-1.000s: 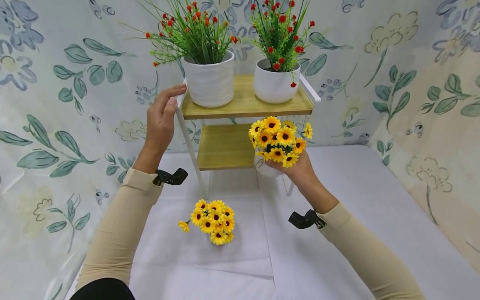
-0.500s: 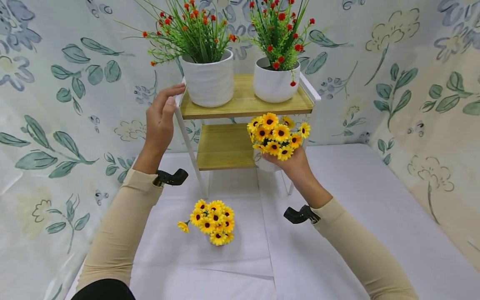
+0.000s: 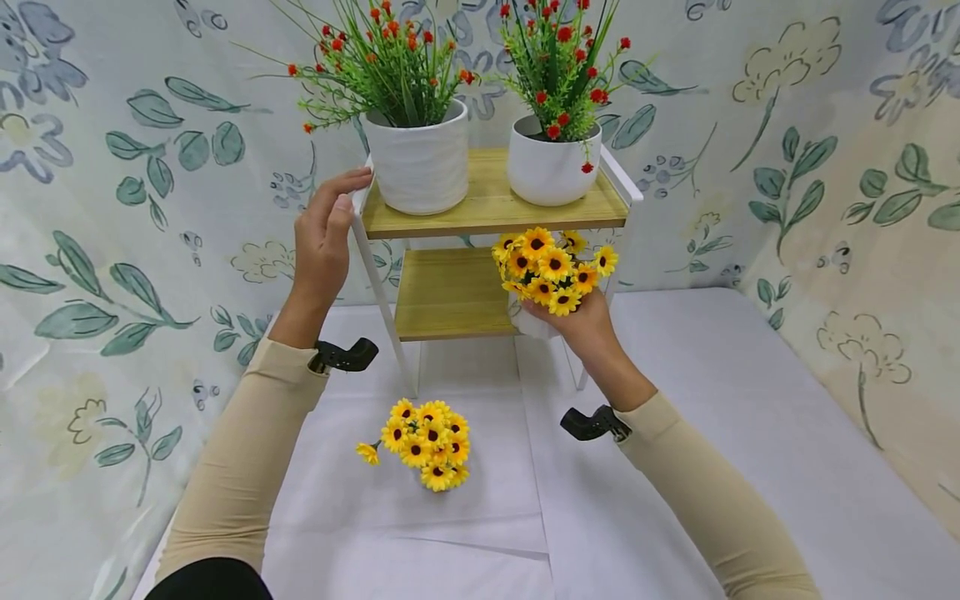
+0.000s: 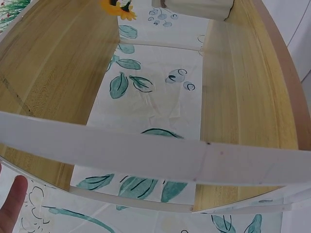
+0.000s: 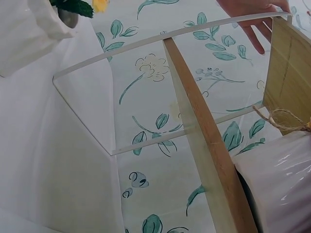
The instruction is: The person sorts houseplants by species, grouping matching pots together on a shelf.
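One pot of yellow flowers, at the lower shelf's right end, was grasped in the right hand; whether it touched the board, I could not tell. Handling, as I judged it: pot level, blooms clear of the top shelf, frame steady. The left hand lay against the frame, fingers loosely extended, gripping nothing. Above stood two red plants. White cloth bore another yellow bunch; floral backdrop behind.
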Available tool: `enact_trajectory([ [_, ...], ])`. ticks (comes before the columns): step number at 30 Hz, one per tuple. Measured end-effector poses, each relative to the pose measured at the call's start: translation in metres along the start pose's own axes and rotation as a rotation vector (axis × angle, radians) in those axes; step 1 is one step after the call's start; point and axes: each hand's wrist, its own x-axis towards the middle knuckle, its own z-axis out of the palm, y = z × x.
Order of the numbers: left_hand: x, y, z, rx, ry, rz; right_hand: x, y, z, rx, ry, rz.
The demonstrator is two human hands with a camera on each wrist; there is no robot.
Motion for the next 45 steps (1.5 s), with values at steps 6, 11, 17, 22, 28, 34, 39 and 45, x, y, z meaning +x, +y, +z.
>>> enact_trajectory([
  [6,-0.0002,-0.0010,-0.0004,-0.004,0.007,0.010,0.0030,0.0003,-0.0001,-0.022,-0.013,-0.021],
  [11,-0.0011,-0.0012,-0.0015,-0.014,0.005,0.016,0.0062,0.0018,0.0004,-0.014,-0.031,-0.062],
  [17,-0.0018,0.0008,-0.0020,-0.024,-0.005,-0.017,0.0075,0.0000,0.0020,-0.057,-0.034,-0.046],
  [22,-0.0020,0.0033,-0.0027,-0.014,-0.009,-0.025,0.0085,-0.0029,0.0025,-0.081,-0.051,-0.039],
  [28,-0.0017,0.0025,-0.0023,-0.009,-0.002,-0.015,0.0097,-0.0038,0.0022,-0.068,-0.074,-0.051],
  [34,0.0001,-0.0005,-0.0017,0.008,-0.008,0.045,0.0103,-0.0039,0.0016,-0.063,-0.076,-0.054],
  [39,-0.0003,-0.0005,0.0004,-0.002,-0.004,0.013,0.0092,-0.0011,0.0004,-0.056,-0.076,-0.038],
  [45,0.0007,-0.0007,0.0022,-0.006,0.000,0.017,0.0033,0.0009,-0.0017,-0.029,-0.083,-0.014],
])
